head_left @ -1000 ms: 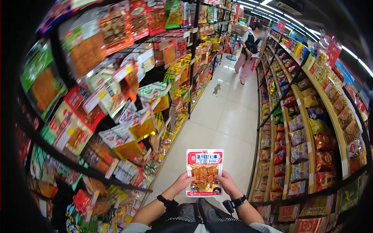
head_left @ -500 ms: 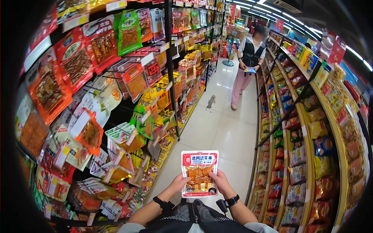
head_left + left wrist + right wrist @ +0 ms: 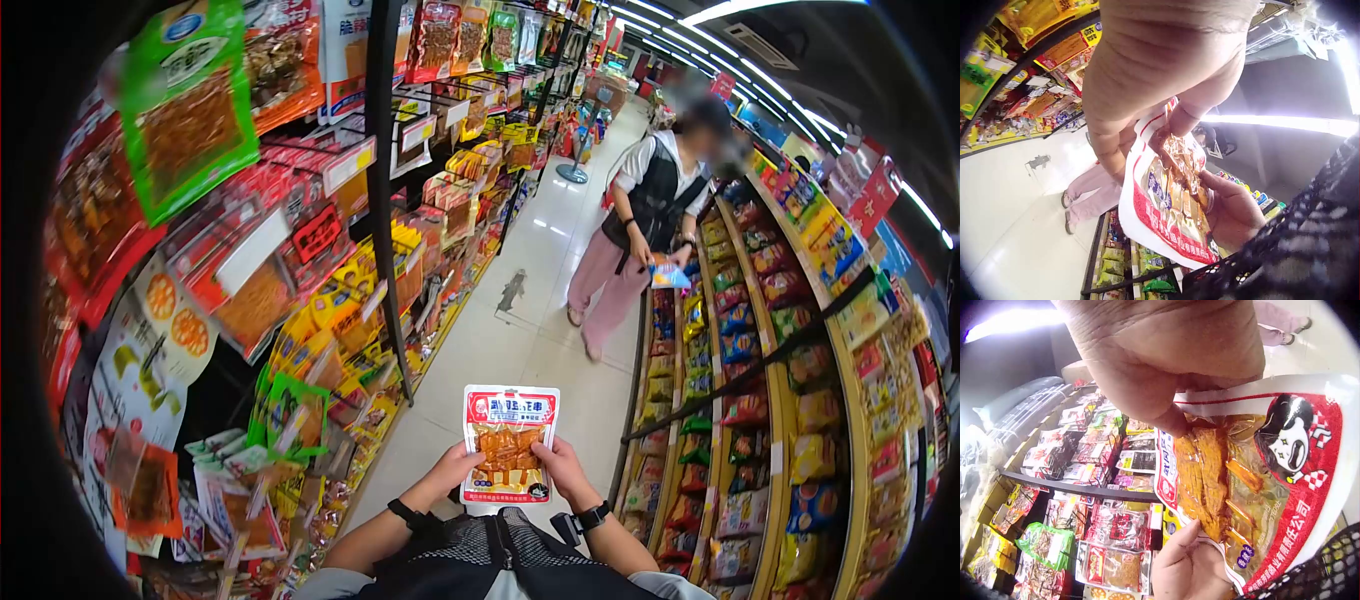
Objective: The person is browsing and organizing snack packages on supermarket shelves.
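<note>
A flat sealed snack packet, red and white with a clear window on orange-brown pieces, is held upright in front of the body in the head view. My left hand grips its left edge, thumb on the front. The opposite edge is pinched by my right hand, its thumb likewise on the window. Up close in the right wrist view, the packet shows a cartoon face and a red lower band. The fingers behind the packet are mostly hidden in the head view.
On the left, a black rack carries many hanging snack packets. Shelves of bagged snacks line the right. Ahead in the aisle a person holds a small blue packet. A round-based stand and tiled floor lie beyond.
The view has advanced along the aisle, and the left rack has slid past. The other person appears much nearer and larger. Both hands keep their hold on the snack packet.
</note>
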`<state>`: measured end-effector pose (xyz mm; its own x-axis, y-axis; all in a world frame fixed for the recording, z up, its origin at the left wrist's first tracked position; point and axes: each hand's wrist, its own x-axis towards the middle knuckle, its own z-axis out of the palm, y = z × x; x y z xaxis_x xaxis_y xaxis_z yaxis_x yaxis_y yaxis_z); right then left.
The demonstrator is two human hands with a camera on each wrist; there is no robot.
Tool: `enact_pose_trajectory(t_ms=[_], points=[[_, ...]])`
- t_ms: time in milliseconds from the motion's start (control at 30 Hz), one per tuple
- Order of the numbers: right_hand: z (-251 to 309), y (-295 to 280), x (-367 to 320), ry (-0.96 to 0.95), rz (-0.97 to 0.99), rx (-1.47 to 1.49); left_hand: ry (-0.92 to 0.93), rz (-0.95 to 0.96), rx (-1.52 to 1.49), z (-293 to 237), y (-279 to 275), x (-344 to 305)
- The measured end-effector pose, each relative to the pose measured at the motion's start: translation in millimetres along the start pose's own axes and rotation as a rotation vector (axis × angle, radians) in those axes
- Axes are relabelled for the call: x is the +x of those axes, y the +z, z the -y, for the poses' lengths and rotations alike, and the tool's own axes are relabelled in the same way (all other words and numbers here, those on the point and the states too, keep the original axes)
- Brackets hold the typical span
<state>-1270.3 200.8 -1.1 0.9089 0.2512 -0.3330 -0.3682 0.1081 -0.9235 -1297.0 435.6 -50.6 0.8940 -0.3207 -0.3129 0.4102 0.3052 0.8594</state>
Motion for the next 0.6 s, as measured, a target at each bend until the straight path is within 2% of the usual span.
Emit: enact_pose_trajectory(t_ms=[133,267,467,600], points=[[43.8,-7.7,73.0,-0.046,-0.026,-0.013,0.004,0.014,0.005,-48.8,-14.6,76.6],[64.6,-10.7,131.0,0.034,-0.058,0.063,0.029,-0.022,0.042,-79.5,-30.2,124.9],[79.8,-17.1,259.6,0.052,0.096,0.032,0.038,-0.162,-0.008,-109.5,-73.6,198.2],[108.5,-20.5,366.7,0.067,0.199,0.038,0.141,-0.255,0.027,-152.5,-93.7,262.6]])
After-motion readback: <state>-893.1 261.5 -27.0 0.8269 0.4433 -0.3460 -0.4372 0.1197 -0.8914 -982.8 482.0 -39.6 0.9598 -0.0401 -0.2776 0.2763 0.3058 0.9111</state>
